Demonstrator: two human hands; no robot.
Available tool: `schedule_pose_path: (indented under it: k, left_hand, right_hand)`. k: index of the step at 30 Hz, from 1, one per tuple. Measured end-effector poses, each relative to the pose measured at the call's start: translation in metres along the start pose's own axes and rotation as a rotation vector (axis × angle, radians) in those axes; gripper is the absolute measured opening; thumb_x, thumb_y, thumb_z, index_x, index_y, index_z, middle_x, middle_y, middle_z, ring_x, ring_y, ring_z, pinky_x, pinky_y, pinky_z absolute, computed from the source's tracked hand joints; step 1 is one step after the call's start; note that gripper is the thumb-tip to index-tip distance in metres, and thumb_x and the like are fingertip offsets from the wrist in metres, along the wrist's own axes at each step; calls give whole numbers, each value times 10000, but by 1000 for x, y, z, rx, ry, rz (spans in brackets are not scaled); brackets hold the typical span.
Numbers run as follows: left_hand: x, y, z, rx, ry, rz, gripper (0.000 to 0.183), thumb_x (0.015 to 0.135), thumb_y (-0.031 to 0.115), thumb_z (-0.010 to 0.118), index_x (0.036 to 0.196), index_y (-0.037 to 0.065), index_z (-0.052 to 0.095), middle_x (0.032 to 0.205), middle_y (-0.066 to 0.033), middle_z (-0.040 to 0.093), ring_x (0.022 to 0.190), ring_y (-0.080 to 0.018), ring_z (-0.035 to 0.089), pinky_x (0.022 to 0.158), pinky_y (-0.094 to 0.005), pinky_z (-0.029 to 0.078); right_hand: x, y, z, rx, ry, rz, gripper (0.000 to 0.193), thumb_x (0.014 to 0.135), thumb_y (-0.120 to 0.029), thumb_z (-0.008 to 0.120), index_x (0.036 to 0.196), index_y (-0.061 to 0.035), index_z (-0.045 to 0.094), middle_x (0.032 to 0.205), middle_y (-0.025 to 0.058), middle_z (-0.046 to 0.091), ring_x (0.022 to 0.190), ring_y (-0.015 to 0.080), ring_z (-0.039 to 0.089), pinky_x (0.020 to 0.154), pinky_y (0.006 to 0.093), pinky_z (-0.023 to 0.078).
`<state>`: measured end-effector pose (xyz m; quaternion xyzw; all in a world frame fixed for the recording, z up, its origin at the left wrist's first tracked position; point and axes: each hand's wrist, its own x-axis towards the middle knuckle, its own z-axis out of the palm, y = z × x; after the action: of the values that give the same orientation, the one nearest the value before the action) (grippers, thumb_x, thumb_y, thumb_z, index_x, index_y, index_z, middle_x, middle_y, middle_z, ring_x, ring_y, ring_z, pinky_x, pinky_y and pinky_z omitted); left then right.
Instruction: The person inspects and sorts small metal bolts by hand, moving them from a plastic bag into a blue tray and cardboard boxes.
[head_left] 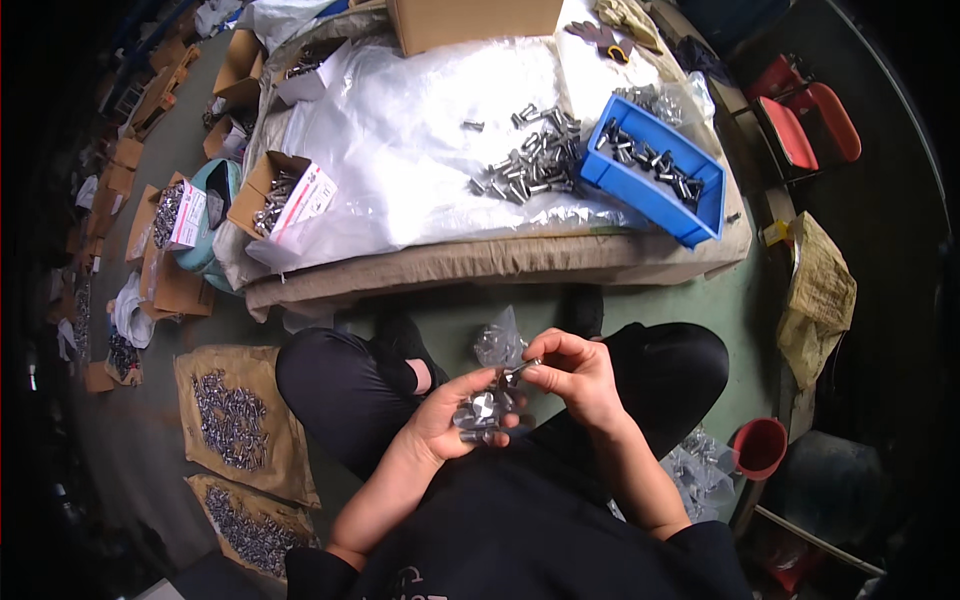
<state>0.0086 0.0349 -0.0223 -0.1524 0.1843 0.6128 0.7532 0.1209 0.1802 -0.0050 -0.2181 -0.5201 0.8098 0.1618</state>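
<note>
My left hand is cupped over my lap, its fingers curled round several shiny metal bolts with broad round heads. Just above it, my right hand pinches a single metal bolt between thumb and fingertips, close to the left fingertips. Part of that bolt is hidden by the fingers. Beyond both hands, a clear plastic bag with something metallic inside lies on the floor between my feet.
On the padded, plastic-covered table ahead are a pile of bolts, a blue bin of bolts and an open carton. Bolts lie on brown sacks at left. A red bucket and bagged parts stand at right.
</note>
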Motion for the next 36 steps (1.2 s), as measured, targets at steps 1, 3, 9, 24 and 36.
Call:
schedule_pose_path:
  k: [1, 3, 9, 24, 36]
  left_hand:
    - [-3, -1, 3, 27, 7, 55, 295, 882, 242, 437, 1101, 49, 480, 920, -118, 580, 717, -216, 600, 548, -359, 522]
    - [-5, -3, 1, 54, 22, 88, 283, 882, 234, 445, 1096, 53, 485, 911, -108, 581, 713, -211, 598, 532, -351, 517]
    - [-7, -10, 15, 290, 180, 214, 288, 869, 297, 478, 1037, 68, 527, 830, -43, 574, 665, -135, 568, 476, -294, 491]
    - [-14, -17, 16, 501, 265, 193, 290, 840, 181, 539, 1059, -9, 522, 814, -68, 599, 658, -108, 566, 471, -234, 471]
    - [-8, -27, 13, 1632, 521, 569, 165, 699, 103, 646, 762, -4, 538, 598, -114, 523, 555, -141, 516, 536, -291, 417]
  right_hand:
    - [-2, 0, 2, -198, 4, -117, 175, 672, 24, 678, 824, 6, 592, 774, 14, 547, 646, 97, 525, 562, 210, 433]
    - [-9, -7, 9, -432, -2, -206, 196, 656, 28, 680, 830, 2, 594, 759, 27, 546, 635, 101, 523, 553, 212, 430]
    - [-20, -3, 19, -648, 9, -376, 286, 613, 15, 702, 878, -31, 607, 727, 43, 543, 594, 120, 506, 520, 224, 418]
    - [-25, 0, 18, 384, 45, 102, 189, 737, -74, 659, 790, -31, 483, 733, 0, 504, 632, 86, 491, 582, 203, 413]
    - [-17, 0, 9, -615, -404, -79, 277, 674, -104, 695, 915, -30, 583, 727, 55, 510, 649, 167, 485, 615, 284, 419]
